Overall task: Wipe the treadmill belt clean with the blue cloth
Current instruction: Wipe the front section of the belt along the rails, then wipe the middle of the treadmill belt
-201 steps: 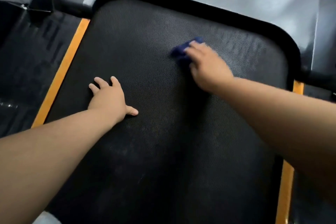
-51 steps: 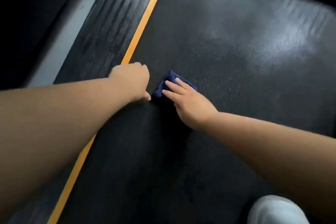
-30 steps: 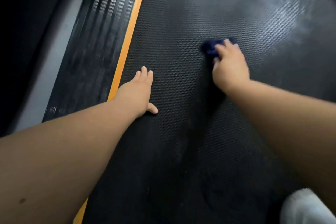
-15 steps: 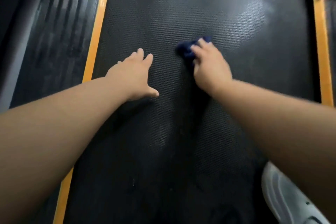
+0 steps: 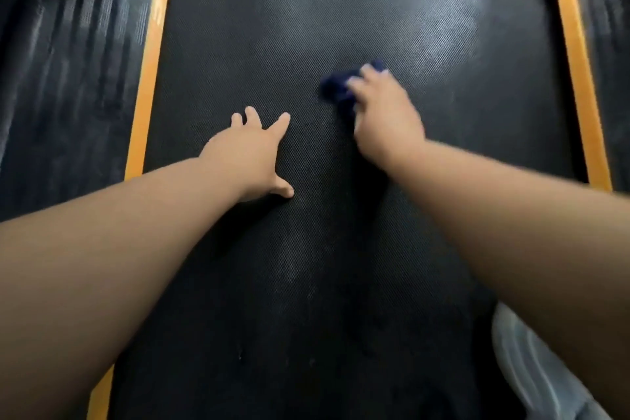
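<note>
I see my right hand [image 5: 385, 119] curled over the bunched blue cloth [image 5: 335, 87], pressing it on the middle of the black treadmill belt [image 5: 341, 266], while my left hand [image 5: 249, 153] lies flat beside it, fingers spread, between the two orange side strips [image 5: 148, 78]

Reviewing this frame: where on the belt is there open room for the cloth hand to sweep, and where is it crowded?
Open: the far belt beyond the blue cloth, and the stretch between the right hand and the right orange strip. Crowded: the narrow gap between the right hand and the spread left hand, and the near right corner, where a white shoe sits.
</note>
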### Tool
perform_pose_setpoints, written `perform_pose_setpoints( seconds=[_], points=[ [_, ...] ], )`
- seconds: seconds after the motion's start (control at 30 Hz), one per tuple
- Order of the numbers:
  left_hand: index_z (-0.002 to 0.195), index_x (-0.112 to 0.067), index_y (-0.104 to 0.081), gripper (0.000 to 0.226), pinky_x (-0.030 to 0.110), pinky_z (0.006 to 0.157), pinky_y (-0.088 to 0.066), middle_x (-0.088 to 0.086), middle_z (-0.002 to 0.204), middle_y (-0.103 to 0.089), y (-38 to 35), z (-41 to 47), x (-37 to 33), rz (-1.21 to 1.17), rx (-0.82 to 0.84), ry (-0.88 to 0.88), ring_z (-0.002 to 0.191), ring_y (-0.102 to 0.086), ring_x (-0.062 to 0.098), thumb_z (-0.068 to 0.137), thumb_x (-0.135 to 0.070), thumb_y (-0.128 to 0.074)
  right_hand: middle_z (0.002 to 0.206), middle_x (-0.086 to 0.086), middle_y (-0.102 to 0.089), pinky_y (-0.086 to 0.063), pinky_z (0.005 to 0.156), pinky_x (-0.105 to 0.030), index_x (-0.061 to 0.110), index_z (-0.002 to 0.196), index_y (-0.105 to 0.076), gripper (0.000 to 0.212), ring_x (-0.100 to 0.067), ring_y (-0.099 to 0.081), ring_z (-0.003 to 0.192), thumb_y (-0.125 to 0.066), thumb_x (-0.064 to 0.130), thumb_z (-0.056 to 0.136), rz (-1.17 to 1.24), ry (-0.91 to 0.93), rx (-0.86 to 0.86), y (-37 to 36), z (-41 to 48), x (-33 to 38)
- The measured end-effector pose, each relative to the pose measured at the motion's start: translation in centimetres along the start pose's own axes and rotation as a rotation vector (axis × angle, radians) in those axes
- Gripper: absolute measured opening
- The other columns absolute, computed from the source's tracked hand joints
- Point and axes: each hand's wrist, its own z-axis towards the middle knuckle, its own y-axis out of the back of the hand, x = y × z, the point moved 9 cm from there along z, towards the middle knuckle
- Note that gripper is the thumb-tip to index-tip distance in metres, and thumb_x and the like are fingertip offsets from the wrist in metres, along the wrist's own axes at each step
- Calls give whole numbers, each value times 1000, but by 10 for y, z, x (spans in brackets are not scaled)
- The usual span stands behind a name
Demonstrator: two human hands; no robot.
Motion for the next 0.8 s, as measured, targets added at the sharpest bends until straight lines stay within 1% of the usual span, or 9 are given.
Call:
perform_pose_setpoints(
  seconds=[0.07,0.1,0.3,0.4,0.43,0.5,0.6,0.7,0.8],
  points=[
    [150,-33,7,123,54,107,-33,22,156,2,2,3,-5,34,38,5,144,-10,39,63,-65,-74,149,-9,-34,-27,110,-37,10,129,-50,39,-33,-30,136,-42,12,91,12,-233,13,7,22,-27],
    [150,-32,7,123,55,106,-33,23,156,3,2,3,-6,38,59,15,143,-9,40,64,-64,-74,149,-9,-33,-26,111,-37,10,128,-50,40,-32,-30,135,-41,13,90,3,-243,23,6,18,-23],
    [151,-30,11,119,57,104,-32,24,155,11,-1,0,-9,-6,85,61,144,4,41,71,-56,-74,141,-12,-49,-34,111,-46,8,127,-58,51,-37,-43,131,-42,14,79,76,161,176,-23,-124,44],
    [150,-30,11,119,58,104,-32,24,155,11,-1,2,-9,0,94,68,144,3,42,72,-54,-74,132,-16,-56,-35,108,-43,5,119,-64,45,-38,-53,121,-55,8,75,84,266,105,-19,-104,38],
    [150,-30,11,119,59,104,-31,25,155,10,0,3,-11,0,101,68,144,3,42,71,-54,-75,131,-18,-57,-34,108,-41,4,117,-65,42,-39,-55,119,-56,5,75,67,239,49,-16,-84,31],
    [150,-29,11,122,58,106,-28,26,155,11,-1,6,-12,-6,107,65,143,3,43,69,-53,-77,137,-19,-51,-29,111,-38,3,118,-61,40,-40,-49,124,-51,3,79,60,46,-25,-4,-31,2],
    [150,-28,13,123,58,111,-25,27,154,15,-5,6,-12,-40,115,52,142,6,45,70,-52,-77,151,-9,-34,-24,112,-36,10,131,-50,45,-32,-30,137,-44,12,86,71,-273,1,3,13,-27],
    [150,-28,13,121,63,107,-28,27,153,17,-7,5,-12,-85,102,55,141,11,46,69,-55,-74,148,-11,-38,-26,114,-40,8,132,-51,49,-32,-33,136,-42,15,84,63,-167,-10,-3,-30,-4],
    [150,-28,10,118,65,104,-29,26,153,17,-7,4,-13,-123,92,61,141,12,46,69,-60,-70,151,-7,-35,-22,116,-41,13,137,-48,46,-32,-27,141,-43,16,92,112,-78,110,-14,-91,12]
  ],
)
